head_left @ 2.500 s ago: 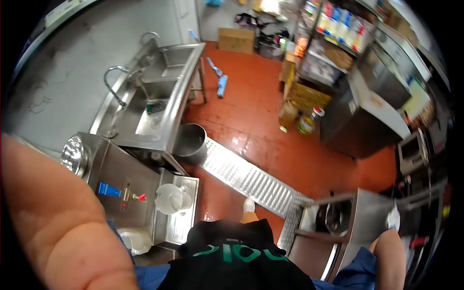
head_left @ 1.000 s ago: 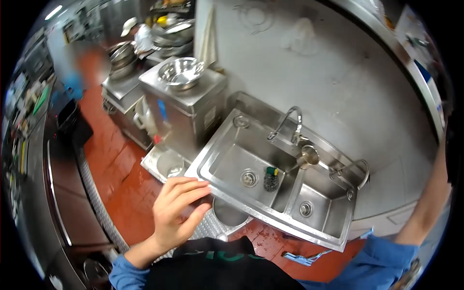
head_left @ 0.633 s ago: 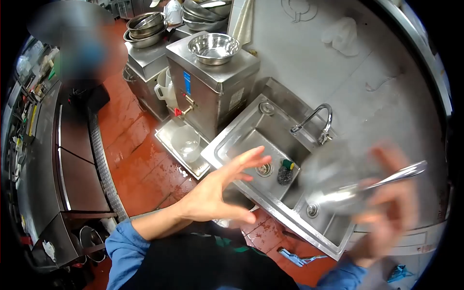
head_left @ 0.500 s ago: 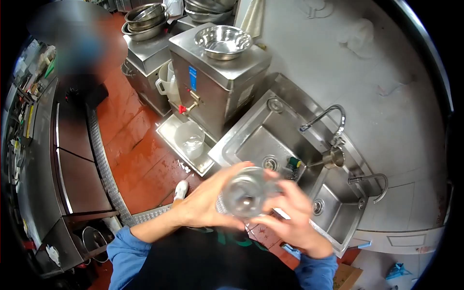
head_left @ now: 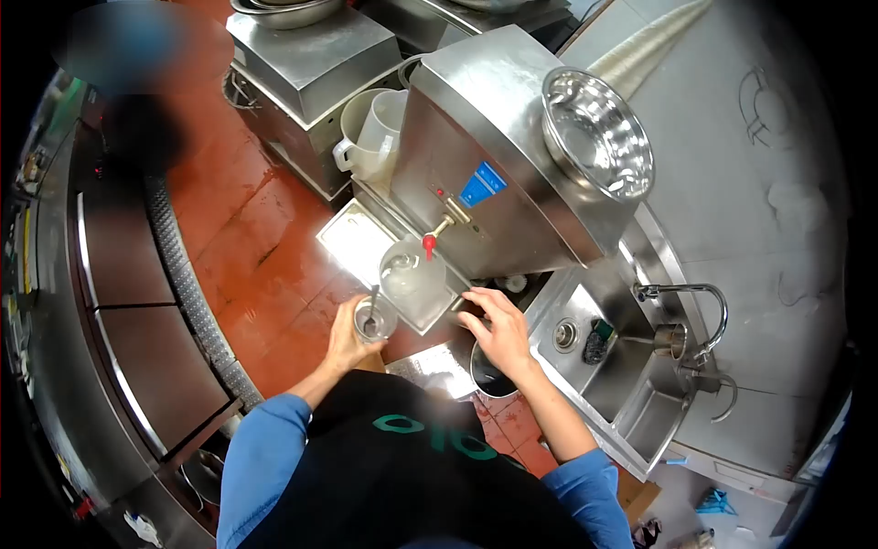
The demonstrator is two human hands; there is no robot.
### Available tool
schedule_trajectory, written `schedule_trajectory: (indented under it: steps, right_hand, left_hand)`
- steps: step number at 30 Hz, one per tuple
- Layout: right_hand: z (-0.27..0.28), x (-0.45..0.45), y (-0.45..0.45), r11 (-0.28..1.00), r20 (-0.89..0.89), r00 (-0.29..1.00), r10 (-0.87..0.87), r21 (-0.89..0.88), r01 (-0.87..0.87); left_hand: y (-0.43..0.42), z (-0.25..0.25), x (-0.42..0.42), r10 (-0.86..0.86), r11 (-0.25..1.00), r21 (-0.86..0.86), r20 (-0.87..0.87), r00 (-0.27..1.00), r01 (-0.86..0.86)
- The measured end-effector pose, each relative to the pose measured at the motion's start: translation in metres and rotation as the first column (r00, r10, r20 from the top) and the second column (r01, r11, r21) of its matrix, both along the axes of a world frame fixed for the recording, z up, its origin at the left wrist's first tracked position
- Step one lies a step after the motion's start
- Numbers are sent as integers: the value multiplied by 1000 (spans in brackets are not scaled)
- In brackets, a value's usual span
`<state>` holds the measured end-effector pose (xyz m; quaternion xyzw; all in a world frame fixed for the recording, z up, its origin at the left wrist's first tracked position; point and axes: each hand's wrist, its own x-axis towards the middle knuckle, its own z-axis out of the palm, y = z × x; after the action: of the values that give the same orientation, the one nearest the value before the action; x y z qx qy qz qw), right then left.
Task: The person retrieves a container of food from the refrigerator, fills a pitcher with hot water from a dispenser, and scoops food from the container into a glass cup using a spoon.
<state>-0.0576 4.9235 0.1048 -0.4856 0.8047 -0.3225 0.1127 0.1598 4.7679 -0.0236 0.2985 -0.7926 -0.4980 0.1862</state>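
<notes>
My left hand (head_left: 346,340) is closed round a clear glass cup (head_left: 376,320), held low beside the drip tray. A thin, dark, spoon-like shape shows at the cup; I cannot tell what it is. My right hand (head_left: 500,334) has its thumb and fingers apart with nothing between them, close to the right corner of the metal drip tray (head_left: 343,240). In that tray stands a clear plastic pitcher (head_left: 413,285), under the red-handled tap (head_left: 430,243) of a steel water boiler (head_left: 512,119).
A steel bowl (head_left: 599,137) sits on the boiler. Plastic jugs (head_left: 366,151) stand at its left. To my right is a double sink (head_left: 631,430) with a faucet (head_left: 718,316), a scrubber (head_left: 598,343) and a metal pot (head_left: 670,340). A person (head_left: 142,101) stands at the far left.
The glass cup has gone from both hands in front of me to my left hand alone, lower and leftward. My right hand has let go. My view has moved nearer the boiler.
</notes>
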Motion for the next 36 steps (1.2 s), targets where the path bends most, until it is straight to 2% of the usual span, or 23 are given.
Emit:
schedule_trajectory:
  steps: [3, 7, 11, 12, 14, 17, 21, 22, 25, 26, 29, 31, 32, 36]
  right_hand:
    - [-15, -4, -40, 982, 99, 992, -75, 179, 57]
    - [-39, -8, -81, 976, -48, 994, -103, 190, 110]
    - [-52, -13, -102, 908, -29, 962, -273, 323, 267]
    - [-59, -15, -105, 906, -77, 969, -235, 343, 247]
    - [-72, -15, -106, 897, -164, 973, -164, 385, 216]
    - [-79, -13, -114, 844, -197, 980, -35, 519, 134]
    - [-116, -8, -105, 817, -176, 962, 209, 573, -73]
    - [-115, -4, -109, 750, -191, 944, 270, 656, -82]
    - [-105, 7, -114, 790, -172, 966, 194, 611, -50]
    - [-92, 9, -119, 849, -132, 985, 113, 528, -26]
    - [-81, -6, -119, 935, -264, 959, -102, 302, 183]
    - [-60, -16, -130, 903, -153, 953, -263, 308, 298]
    - [-64, -18, -132, 893, -71, 953, -294, 335, 300]
    - [-94, -11, -135, 927, -88, 979, -184, 316, 203]
  left_hand:
    - [-33, -49, -21, 1, 1000, -4, 36, 999, -1]
    - [-57, -85, -78, 22, 999, -39, -13, 1000, -22]
    - [-62, -104, -121, 15, 1000, 21, -6, 1000, -14]
    - [-62, -110, -128, 15, 997, 80, 7, 1000, -16]
    - [-61, -124, -137, -15, 999, 37, -7, 1000, 15]
    - [-60, -133, -148, -52, 998, 25, -27, 998, 53]
    - [-57, -137, -159, -13, 1000, -13, -91, 996, 12]
    - [-58, -137, -163, -16, 1000, -8, -92, 996, 15]
    - [-67, -135, -168, -23, 1000, -17, -112, 993, 21]
    - [-70, -131, -168, -25, 999, -28, -125, 992, 22]
    - [-73, -121, -163, -54, 998, -30, -115, 992, 51]
    - [-75, -120, -166, -62, 997, -56, -122, 991, 56]
    - [-73, -121, -167, -65, 995, -77, -129, 990, 55]
    - [-72, -118, -168, -67, 997, -49, -121, 990, 61]
